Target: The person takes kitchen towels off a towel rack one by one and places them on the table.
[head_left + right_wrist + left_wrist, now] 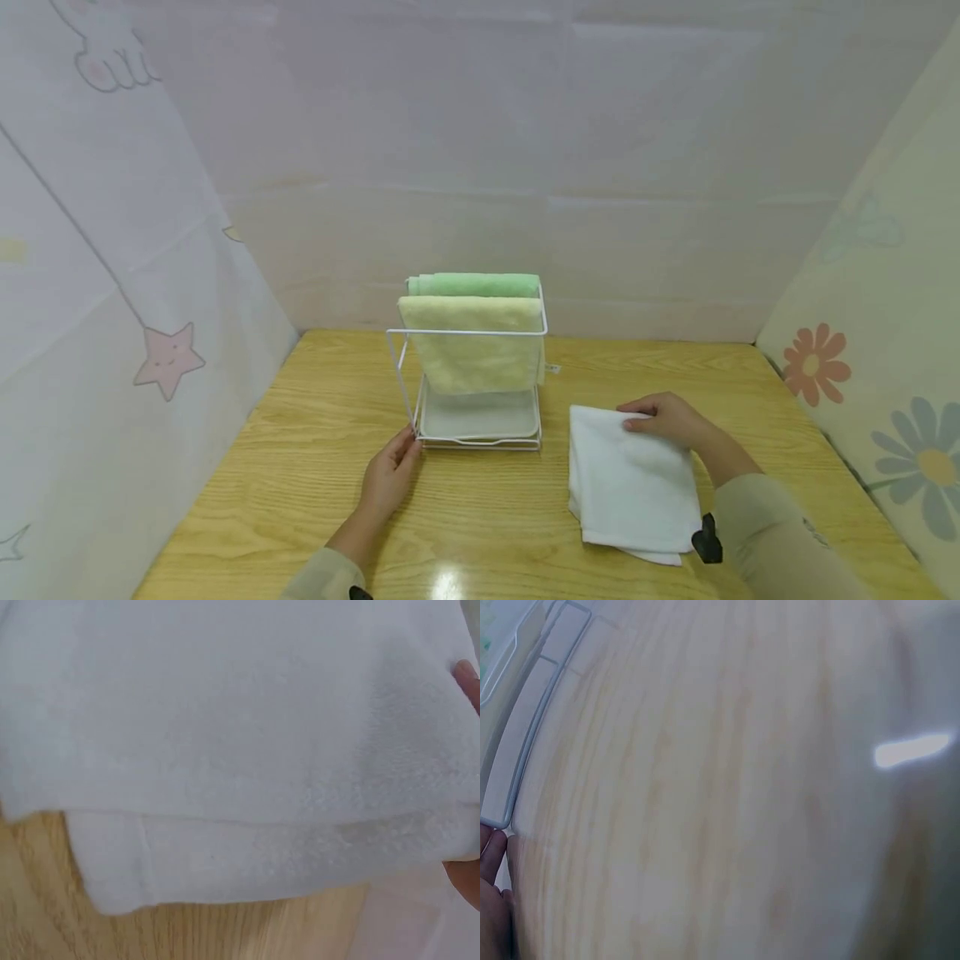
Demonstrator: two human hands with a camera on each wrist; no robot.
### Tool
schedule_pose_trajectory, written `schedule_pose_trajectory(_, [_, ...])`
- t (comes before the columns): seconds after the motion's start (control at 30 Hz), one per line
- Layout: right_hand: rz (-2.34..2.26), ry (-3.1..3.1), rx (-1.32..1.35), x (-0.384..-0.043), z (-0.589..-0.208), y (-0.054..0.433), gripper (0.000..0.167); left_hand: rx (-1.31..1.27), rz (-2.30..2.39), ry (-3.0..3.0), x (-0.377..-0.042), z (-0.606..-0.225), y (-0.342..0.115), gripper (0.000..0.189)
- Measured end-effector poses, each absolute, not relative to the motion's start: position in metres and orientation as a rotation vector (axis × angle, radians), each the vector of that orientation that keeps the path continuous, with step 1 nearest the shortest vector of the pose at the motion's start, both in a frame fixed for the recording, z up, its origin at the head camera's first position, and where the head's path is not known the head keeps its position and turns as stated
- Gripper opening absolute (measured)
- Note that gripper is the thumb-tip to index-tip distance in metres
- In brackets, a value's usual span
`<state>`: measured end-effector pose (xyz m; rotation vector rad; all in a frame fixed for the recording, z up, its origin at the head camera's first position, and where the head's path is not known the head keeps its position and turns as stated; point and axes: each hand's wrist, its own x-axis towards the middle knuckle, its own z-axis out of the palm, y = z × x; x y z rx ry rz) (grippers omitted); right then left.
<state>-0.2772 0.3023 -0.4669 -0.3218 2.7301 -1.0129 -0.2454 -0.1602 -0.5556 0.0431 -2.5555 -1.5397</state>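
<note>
Beige sleeve: lying at four o'clock. White cloth, half past four: your right hand is pinching its edge. Wire rack, six: your left hand, half curled, is gripping its corner.

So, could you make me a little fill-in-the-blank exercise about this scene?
1. The right hand pinches a folded cloth coloured ____.
2. The hand touching the white rectangular wire rack is the person's ____ one.
3. Seen from the head, the pale yellow cloth hangs in ____ of the light green cloth.

Missing words: white; left; front.
</note>
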Motion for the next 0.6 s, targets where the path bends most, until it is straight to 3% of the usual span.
schedule_pose_trajectory(0.27, [-0.991,2.733,-0.230,-0.284,-0.486,0.304,0.040,0.032,-1.571,-2.558,-0.246,-0.554,-0.160,0.043])
schedule_pose_trajectory(0.6, [-1.066,2.706,-0.158,-0.281,-0.505,0.306,0.051,0.025,-1.546,-2.555,-0.246,-0.555,-0.161,0.043])
